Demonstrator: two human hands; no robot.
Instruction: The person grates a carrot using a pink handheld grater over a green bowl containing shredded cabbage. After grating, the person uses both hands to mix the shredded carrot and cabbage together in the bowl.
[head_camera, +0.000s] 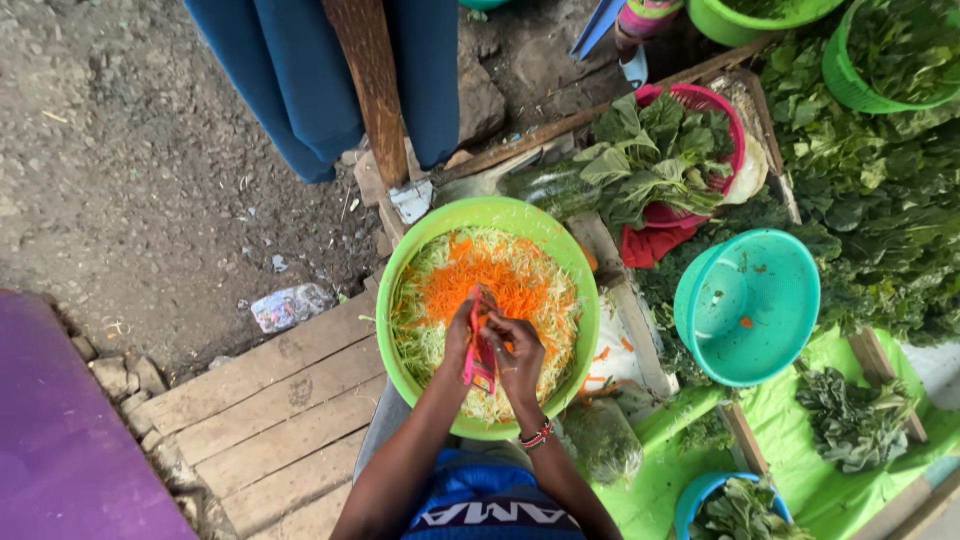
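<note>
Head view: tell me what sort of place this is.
Probably an open-air vegetable stall. Heaps of leafy greens lie on a green cloth, beside bare dirt ground. Both hands work over a green bowl of shredded cabbage and carrot.

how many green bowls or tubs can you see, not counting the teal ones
3: a big lime bowl of shredded cabbage and carrot under the hands, plus two green tubs of leaves, and, cut off at top right; more may lie out of frame.

Four green bowls, two teal bowls, one red basket.
</note>
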